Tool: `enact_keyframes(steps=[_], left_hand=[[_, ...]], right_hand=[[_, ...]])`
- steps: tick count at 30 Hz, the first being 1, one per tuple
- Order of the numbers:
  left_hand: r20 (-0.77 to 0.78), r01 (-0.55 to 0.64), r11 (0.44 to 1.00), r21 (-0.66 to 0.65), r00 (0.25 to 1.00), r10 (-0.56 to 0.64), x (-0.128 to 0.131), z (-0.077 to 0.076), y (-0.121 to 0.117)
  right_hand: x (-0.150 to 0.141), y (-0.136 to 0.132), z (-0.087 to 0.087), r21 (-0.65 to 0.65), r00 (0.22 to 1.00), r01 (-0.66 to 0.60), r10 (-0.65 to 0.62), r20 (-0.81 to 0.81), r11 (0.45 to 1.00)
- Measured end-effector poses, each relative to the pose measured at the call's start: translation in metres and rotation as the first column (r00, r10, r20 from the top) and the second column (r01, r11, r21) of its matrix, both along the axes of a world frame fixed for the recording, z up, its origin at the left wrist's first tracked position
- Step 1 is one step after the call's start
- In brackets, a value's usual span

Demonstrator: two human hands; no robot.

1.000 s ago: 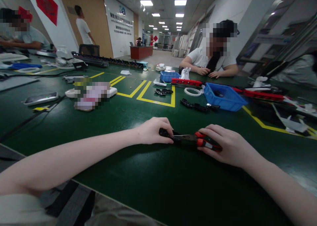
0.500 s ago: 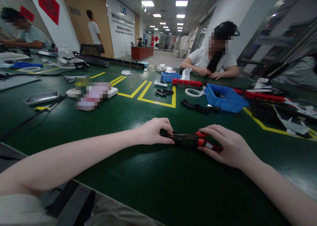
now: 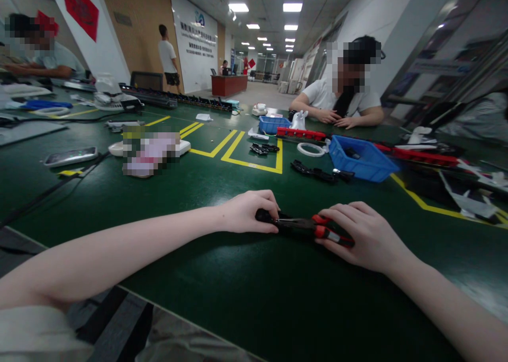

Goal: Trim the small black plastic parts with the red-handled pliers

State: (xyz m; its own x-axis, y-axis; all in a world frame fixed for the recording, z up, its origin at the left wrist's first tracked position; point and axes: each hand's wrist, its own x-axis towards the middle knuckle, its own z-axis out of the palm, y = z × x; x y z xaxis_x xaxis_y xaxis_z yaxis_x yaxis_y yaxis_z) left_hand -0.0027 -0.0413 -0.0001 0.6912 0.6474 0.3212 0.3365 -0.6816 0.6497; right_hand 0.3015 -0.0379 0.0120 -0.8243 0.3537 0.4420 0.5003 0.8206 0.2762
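My left hand (image 3: 248, 211) is curled into a fist on the green table (image 3: 246, 298), gripping a small black part (image 3: 265, 215) that sticks out at its right side. My right hand (image 3: 363, 237) is wrapped round the red and black handles of a pair of pliers (image 3: 317, 228). The pliers lie almost flat on the table, and their dark jaws reach left to the black part. Both hands rest on the tabletop close to me.
A blue bin (image 3: 359, 160), loose black parts (image 3: 315, 170), a white ring (image 3: 309, 148) and yellow floor-tape lines (image 3: 250, 163) lie beyond my hands. A seated person (image 3: 341, 97) works opposite; another sits far left, and a third stands at the back. A white device (image 3: 71, 155) lies at left.
My hands and the pliers have hardly moved. The standing person at the back has walked to the right.
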Motion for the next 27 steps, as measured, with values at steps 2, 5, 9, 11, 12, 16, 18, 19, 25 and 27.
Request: enact_keyframes(steps=[2, 5, 9, 11, 12, 16, 18, 19, 25, 27], left_hand=[[-0.011, 0.033, 0.999, 0.022, 0.999, -0.033, -0.0015, 0.0004, 0.0014], [-0.006, 0.045, 0.998, 0.048, 0.999, -0.045, -0.0024, -0.0001, 0.0030], [-0.005, 0.017, 0.998, 0.060, 1.000, -0.017, -0.0018, -0.0019, 0.0023], [-0.010, -0.003, 0.998, 0.064, 1.000, 0.004, -0.0015, -0.0026, 0.0015], [-0.015, -0.009, 0.998, 0.065, 1.000, 0.010, -0.0014, -0.0027, 0.0012], [-0.029, -0.020, 0.998, 0.063, 0.999, 0.022, -0.0010, -0.0026, 0.0013], [-0.022, -0.026, 0.998, 0.065, 0.999, 0.027, -0.0007, -0.0025, 0.0017], [-0.017, -0.023, 0.998, 0.065, 1.000, 0.024, -0.0006, -0.0027, 0.0021], [-0.022, -0.011, 0.999, 0.044, 1.000, 0.012, -0.0007, -0.0048, 0.0048], [-0.030, -0.013, 0.999, 0.044, 0.999, 0.014, -0.0007, -0.0049, 0.0052]], right_hand=[[-0.0008, 0.0002, 0.0009, 0.009, 1.000, -0.014, 0.014, 0.002, 1.000], [-0.0013, -0.0001, 0.0018, 0.019, 1.000, -0.021, 0.021, 0.004, 1.000], [-0.0017, -0.0012, 0.0019, 0.010, 1.000, -0.015, 0.015, 0.005, 1.000], [-0.0015, -0.0010, 0.0006, 0.001, 1.000, -0.007, 0.007, -0.001, 1.000], [-0.0010, -0.0007, -0.0003, -0.003, 1.000, -0.002, 0.002, -0.005, 1.000], [0.0031, 0.0023, -0.0024, -0.017, 1.000, 0.010, -0.011, -0.011, 1.000], [0.0054, 0.0036, -0.0011, -0.016, 1.000, 0.012, -0.012, 0.006, 1.000], [0.0063, 0.0039, 0.0001, -0.013, 1.000, 0.012, -0.011, 0.016, 1.000], [0.0061, 0.0021, 0.0053, -0.036, 0.999, 0.026, -0.025, 0.023, 0.999], [0.0050, 0.0011, 0.0053, -0.048, 0.999, 0.032, -0.031, 0.020, 0.998]])
